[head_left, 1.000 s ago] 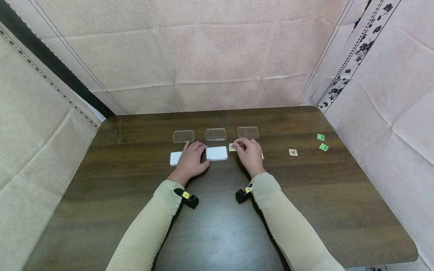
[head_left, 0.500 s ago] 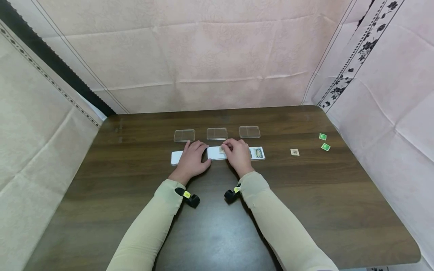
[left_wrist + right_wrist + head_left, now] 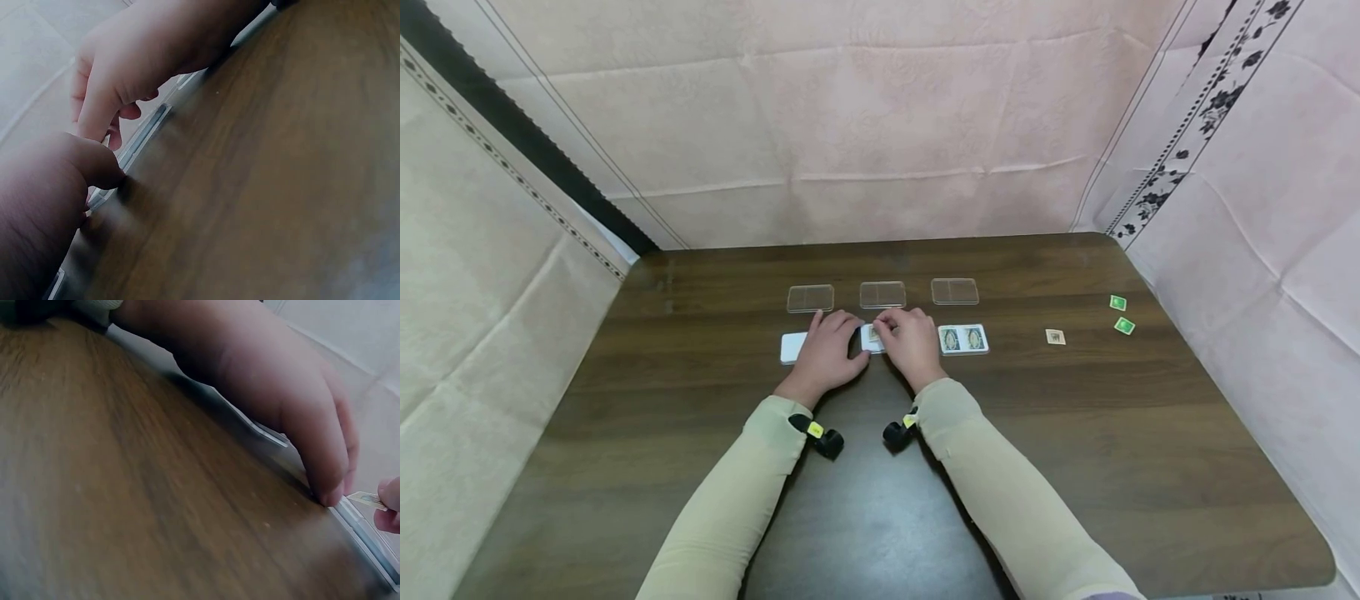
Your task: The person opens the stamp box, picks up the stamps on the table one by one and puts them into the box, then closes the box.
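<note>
Over brown tabletop (image 3: pixel 1120 467), shifted leftward with the right hand (image 3: pixel 912 344) since half a second ago, pinching a small tile (image 3: pixel 365 498) between fingertips at the half-hidden middle white case (image 3: pixel 867 342). Holding its end with the left hand (image 3: pixel 826 354), thumb parted from fingers. Now uncovered: printed case (image 3: pixel 962 341).

no legible txt or nos., yellow wrist tags (image 3: pixel 815 430) too sm. to read, pinched card (image 3: pixel 366 499) ditto

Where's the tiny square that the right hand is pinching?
In the right wrist view, the tiny square is near the right edge, in the right hand. In the head view, it's at the middle white box, beside the left hand.
</note>
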`<state>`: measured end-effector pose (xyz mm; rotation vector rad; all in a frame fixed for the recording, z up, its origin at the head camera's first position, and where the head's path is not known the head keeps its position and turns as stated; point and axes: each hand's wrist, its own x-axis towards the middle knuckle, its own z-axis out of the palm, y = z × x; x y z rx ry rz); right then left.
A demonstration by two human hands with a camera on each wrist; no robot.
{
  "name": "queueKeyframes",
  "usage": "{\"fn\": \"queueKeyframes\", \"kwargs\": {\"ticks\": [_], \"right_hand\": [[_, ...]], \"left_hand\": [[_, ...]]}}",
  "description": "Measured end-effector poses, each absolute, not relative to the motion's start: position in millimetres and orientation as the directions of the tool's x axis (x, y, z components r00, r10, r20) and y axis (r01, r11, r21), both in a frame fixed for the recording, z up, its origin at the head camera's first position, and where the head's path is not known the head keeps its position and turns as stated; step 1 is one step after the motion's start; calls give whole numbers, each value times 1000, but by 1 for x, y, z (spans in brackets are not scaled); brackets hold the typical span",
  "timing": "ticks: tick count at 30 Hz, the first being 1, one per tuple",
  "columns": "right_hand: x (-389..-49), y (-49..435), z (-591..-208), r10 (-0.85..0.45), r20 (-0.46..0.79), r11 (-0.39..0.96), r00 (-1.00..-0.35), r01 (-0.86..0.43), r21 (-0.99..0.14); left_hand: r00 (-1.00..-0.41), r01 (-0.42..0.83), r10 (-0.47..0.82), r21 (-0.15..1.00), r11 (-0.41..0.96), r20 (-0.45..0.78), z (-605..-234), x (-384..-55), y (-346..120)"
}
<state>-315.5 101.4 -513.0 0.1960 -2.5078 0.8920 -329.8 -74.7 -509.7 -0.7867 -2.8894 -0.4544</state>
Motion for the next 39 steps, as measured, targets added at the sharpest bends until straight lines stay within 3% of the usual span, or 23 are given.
{"fn": "queueKeyframes", "kwargs": {"ticks": [32, 39], "right_hand": [[-321, 89, -516, -73, 436, 895, -897, -252, -368], [-320, 90, -515, -65, 388, 895, -919, -225, -385]], "left_hand": [[-855, 517, 480, 255, 817, 196, -509, -330, -75], [-854, 519, 483, 258, 815, 194, -510, -330, -75]]}}
